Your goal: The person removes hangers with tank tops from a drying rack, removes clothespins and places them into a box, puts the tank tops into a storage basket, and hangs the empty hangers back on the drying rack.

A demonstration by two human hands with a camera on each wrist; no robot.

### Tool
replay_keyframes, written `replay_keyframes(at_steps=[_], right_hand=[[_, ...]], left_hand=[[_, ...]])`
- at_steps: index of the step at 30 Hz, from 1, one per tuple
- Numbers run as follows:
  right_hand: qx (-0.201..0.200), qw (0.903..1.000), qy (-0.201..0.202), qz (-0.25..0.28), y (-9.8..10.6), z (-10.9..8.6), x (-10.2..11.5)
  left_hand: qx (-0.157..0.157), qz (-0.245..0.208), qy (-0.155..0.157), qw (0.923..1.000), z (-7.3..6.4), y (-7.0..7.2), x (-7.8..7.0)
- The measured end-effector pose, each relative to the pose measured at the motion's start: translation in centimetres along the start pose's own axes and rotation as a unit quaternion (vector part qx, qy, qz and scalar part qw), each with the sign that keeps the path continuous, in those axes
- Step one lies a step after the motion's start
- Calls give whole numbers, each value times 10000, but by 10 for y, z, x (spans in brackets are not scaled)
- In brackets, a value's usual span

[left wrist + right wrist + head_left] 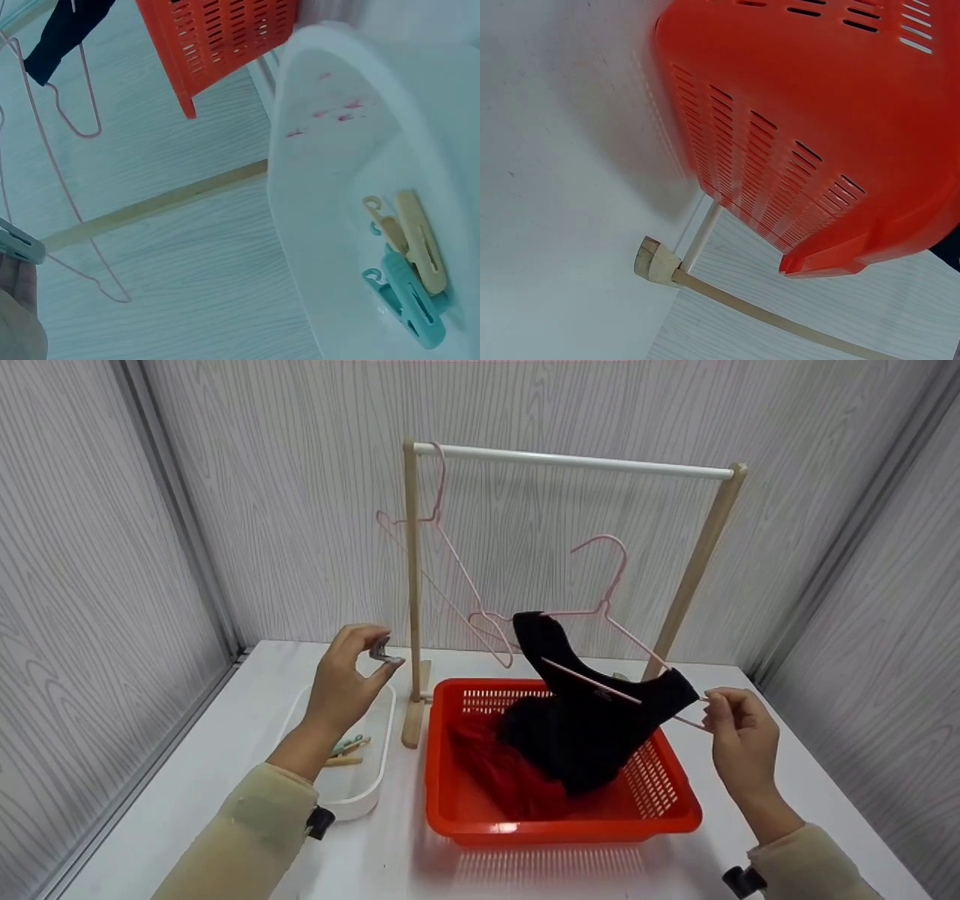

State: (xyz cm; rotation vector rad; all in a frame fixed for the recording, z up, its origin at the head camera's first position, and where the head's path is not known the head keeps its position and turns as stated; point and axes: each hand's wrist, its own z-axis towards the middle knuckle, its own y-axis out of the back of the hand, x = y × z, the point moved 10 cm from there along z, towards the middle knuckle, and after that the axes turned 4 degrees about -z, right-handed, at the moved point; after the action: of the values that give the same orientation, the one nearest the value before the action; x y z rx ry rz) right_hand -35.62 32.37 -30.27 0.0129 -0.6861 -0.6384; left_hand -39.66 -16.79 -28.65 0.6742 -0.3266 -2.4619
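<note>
My left hand (pixel 345 682) pinches a grey clothespin (pixel 381 650) between thumb and fingers, left of the rack's near post. The same clothespin (pixel 21 244) shows at the left edge of the left wrist view. At the right, my right hand (pixel 746 742) pinches the right end of a pink wire hanger (pixel 637 643). A black sleeveless top (pixel 592 727) hangs by its straps on that hanger, tilted, its lower part over the red basket (pixel 562 834). The right hand is out of sight in the right wrist view.
Another pink hanger (pixel 461 559) hangs from the rack's white bar (pixel 570 459). Red cloth (pixel 510 780) lies inside the basket. On the left stands a white tub (pixel 375 780) with several clothespins (pixel 416 292), beige and turquoise. Patterned walls (pixel 90 585) enclose the table.
</note>
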Motion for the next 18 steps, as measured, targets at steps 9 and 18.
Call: replay_keyframes(at_steps=[9,18], right_hand=[[1,10000,49,-75,0,1,3],[14,9998,-24,-196,0,1,2]], left_hand=[[-44,154,273,9995,-15,7,20],[225,350,930,9948,-31,4,49]])
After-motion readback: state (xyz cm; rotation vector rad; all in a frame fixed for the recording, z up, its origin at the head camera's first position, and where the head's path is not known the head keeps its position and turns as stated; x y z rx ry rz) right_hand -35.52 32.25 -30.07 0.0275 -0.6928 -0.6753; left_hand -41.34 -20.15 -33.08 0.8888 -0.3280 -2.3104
